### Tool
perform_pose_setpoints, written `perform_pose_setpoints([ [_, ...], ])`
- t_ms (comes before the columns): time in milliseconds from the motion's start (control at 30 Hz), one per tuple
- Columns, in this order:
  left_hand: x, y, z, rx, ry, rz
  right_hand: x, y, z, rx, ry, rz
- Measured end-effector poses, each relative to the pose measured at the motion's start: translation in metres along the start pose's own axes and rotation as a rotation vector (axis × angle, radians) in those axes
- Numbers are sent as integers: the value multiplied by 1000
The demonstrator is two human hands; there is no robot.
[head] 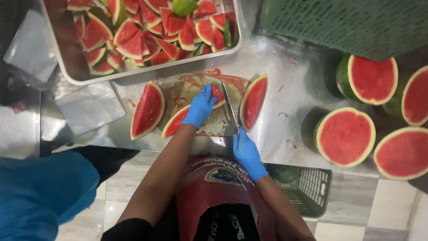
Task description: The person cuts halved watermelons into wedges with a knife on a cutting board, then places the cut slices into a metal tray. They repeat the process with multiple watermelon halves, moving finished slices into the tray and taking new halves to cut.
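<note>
Where wedges (148,110) flank: full tray (67,67).

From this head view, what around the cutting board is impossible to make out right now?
- Knife handle: hidden inside the blue-gloved right hand; only the long steel knife blade shows.
- Red watermelon slice on the board: partly covered by the blue-gloved left hand.
- Metal tray of watermelon wedges: cut off by the top edge.
- Halved watermelon at right: cut off by the frame edge.

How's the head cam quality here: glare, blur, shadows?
Head view: soft glare on the steel table and the plastic bags; watermelon halves sharp and evenly lit; the knife is slightly blurred; both hands are clear; straight edges bow slightly.
</note>
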State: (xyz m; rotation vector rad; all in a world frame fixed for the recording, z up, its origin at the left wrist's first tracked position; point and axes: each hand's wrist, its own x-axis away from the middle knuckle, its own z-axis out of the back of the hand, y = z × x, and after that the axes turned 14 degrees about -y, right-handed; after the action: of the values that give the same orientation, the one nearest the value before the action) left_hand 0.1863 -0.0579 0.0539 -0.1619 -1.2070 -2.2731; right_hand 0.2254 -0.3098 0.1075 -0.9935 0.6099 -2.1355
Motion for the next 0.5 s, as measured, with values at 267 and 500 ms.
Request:
perform_pose_setpoints([
  [267,2,-1,3,60,119,-90,-14,2,-9,103,-20,35],
  [500,1,-8,-1,98,86,-38,-18,8,-18,189,-12,18],
])
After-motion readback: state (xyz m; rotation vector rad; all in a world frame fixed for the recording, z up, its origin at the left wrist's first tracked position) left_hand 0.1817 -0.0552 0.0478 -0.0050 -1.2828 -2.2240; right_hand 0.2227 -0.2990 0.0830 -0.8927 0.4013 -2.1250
